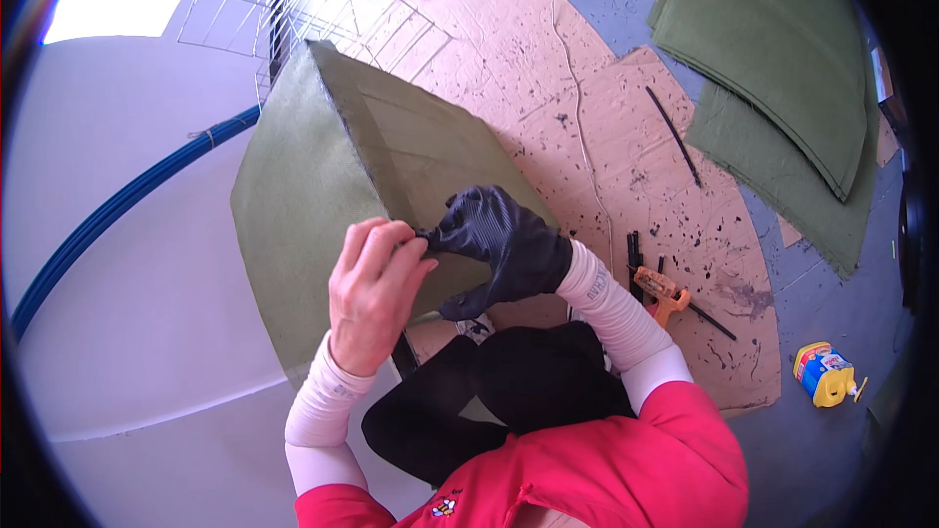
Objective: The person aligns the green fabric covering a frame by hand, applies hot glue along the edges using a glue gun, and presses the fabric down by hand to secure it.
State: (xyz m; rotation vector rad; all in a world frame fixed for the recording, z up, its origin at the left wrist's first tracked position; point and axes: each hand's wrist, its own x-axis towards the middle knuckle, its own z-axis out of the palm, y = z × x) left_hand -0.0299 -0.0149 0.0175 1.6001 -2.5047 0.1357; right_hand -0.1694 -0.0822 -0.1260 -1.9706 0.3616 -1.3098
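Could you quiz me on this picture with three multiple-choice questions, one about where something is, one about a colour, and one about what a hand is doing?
1. Where does the glue bottle lie?
A. on the floor to the person's right
B. on the green box
C. in the left hand

2. What colour is the glove on the right hand?
A. white
B. black
C. orange

3. What is the left hand doing?
A. hanging free
B. holding the orange clamp
C. pinching at the green box's edge

Answers: 1 A, it sits alone on the grey floor at lower right. 2 B, the glove is dark black. 3 C, the bare fingers meet the gloved ones on the green box; the orange clamp lies untouched.
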